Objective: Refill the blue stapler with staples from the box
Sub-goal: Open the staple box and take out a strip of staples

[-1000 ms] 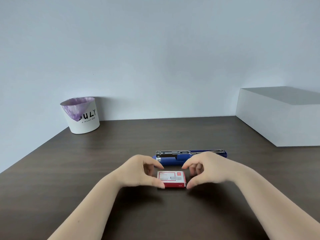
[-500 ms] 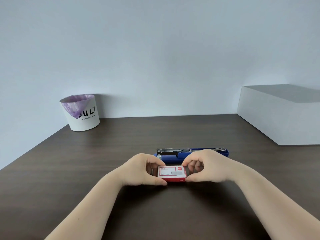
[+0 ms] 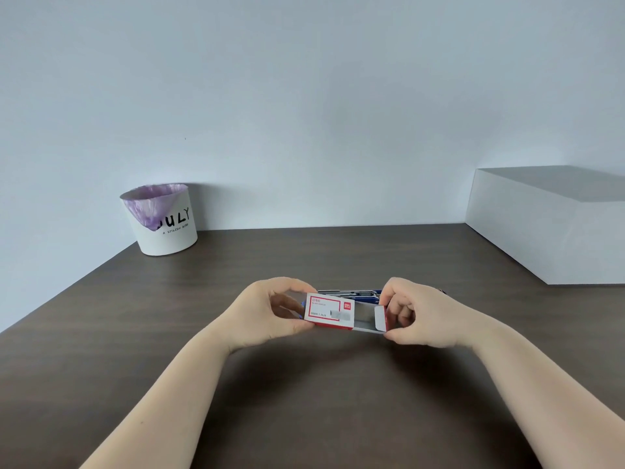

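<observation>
A small red and white staple box (image 3: 329, 311) is held above the dark table, between both hands. My left hand (image 3: 270, 311) grips the box's left end with thumb and fingers. My right hand (image 3: 417, 311) pinches the inner tray (image 3: 370, 319), which is slid partly out to the right, grey inside showing. Behind the box lies the blue stapler (image 3: 353, 293), opened, its metal staple channel facing up; the box and my hands hide most of it.
A white bin (image 3: 164, 225) with a purple liner stands at the table's back left by the wall. A large white block (image 3: 548, 228) sits at the back right. The dark wooden table (image 3: 304, 384) extends towards me under my forearms.
Both hands closed on the staple box, lifted it off the table, and the right hand drew the inner tray out to the right.
</observation>
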